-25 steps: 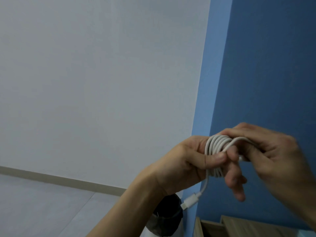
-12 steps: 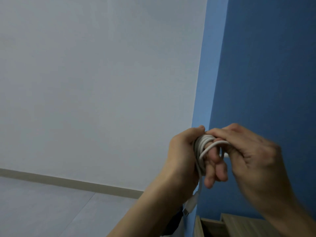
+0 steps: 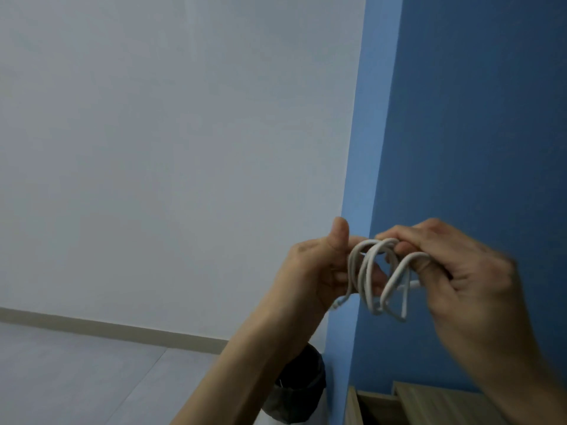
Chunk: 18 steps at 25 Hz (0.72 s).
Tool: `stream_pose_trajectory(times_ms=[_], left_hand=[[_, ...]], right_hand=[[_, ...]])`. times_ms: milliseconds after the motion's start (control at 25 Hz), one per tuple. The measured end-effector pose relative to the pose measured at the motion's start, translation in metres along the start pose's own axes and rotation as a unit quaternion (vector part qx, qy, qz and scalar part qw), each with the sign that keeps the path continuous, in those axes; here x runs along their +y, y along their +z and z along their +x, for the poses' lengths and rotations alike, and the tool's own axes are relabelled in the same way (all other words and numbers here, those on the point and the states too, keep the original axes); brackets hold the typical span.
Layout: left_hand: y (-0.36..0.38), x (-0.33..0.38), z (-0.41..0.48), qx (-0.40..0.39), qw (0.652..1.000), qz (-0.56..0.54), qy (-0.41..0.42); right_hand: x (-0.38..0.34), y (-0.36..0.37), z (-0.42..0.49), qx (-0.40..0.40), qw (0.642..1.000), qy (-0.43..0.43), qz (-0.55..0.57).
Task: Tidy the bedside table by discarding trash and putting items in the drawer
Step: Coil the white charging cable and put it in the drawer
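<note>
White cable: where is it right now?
Head view, lower right: the white cable hangs in loose loops between the left hand and right hand, both holding it, in front of the blue wall.

Cable (image 3: 367, 277): white, smooth plastic-looking sheath, dull sheen; pale wall (image 3: 153, 148): painted, matt, even; blue wall (image 3: 475, 118): painted, matt; bedside table (image 3: 429, 400): light wood, visible grain, no gloss; bin (image 3: 302, 378): dark, soft-looking liner, material unclear; floor (image 3: 76, 363): pale, smooth, low sheen.
</note>
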<state>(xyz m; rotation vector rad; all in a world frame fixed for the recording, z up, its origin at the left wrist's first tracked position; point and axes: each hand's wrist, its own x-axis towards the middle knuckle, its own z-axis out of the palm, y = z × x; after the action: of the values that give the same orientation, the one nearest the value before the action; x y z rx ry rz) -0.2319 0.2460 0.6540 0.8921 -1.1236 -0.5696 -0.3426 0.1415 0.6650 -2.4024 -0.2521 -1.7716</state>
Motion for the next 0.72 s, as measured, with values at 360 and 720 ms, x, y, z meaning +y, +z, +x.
stream_pose_trajectory(times_ms=[360, 720], left_hand=[[0.027, -0.015, -0.009, 0.149, 0.931, 0.286, 0.174], [0.024, -0.008, -0.006, 0.073, 0.948, 0.252, 0.181]], right_hand=[[-0.003, 0.003, -0.007, -0.043, 0.998, 0.053, 0.0], [0.009, 0.004, -0.005, -0.135, 0.981, 0.134, 0.025]])
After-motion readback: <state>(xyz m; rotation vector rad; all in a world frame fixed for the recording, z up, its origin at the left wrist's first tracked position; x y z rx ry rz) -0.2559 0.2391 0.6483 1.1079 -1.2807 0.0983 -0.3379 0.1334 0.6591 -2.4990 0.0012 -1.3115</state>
